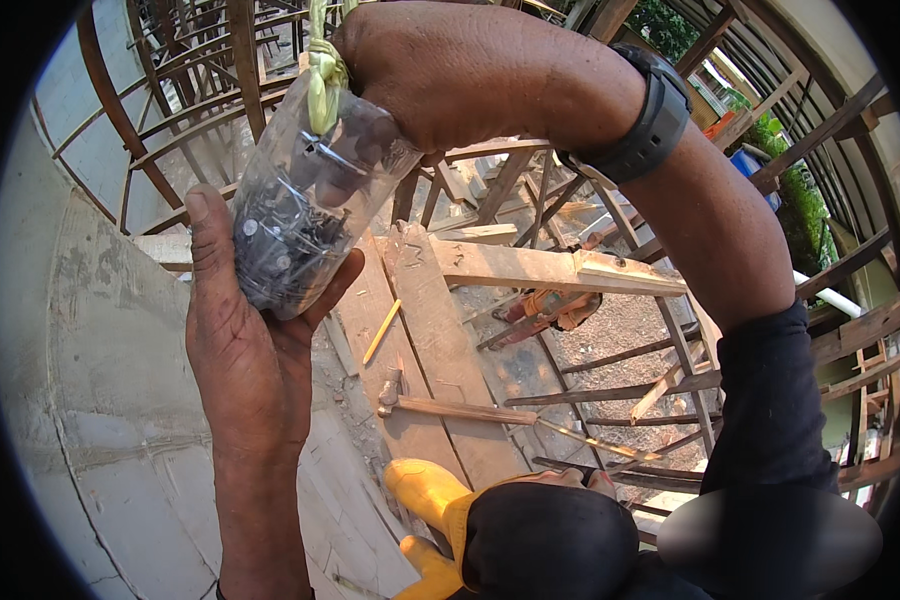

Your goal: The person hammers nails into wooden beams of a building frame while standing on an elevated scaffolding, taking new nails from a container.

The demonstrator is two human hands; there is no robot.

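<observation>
You are cupping a clear plastic container full of dark nails in your left hand, with the palm under its lower end, the thumb lying up along its left side and the fingers wrapping in from the right. Your right hand is reaching into the cut-open top of that container from above, the wrist bending down sharply; its fingers are showing only dimly through the plastic among the nails, so you cannot tell whether they are pinching any. A yellow-green cord is tied at the container's rim and is running up out of the picture. On your right wrist you are wearing a black watch, and a dark sleeve is covering the arm below it. Below the hands, near the lower edge, your yellow boots are standing on rough wooden planks. On those planks a hammer is lying with its head to the left, and a yellow pencil is lying just beyond it. To the left a grey concrete wall is curving away. Farther off, a lattice of wooden scaffolding poles is spreading out, with gravel ground showing beneath it.
</observation>
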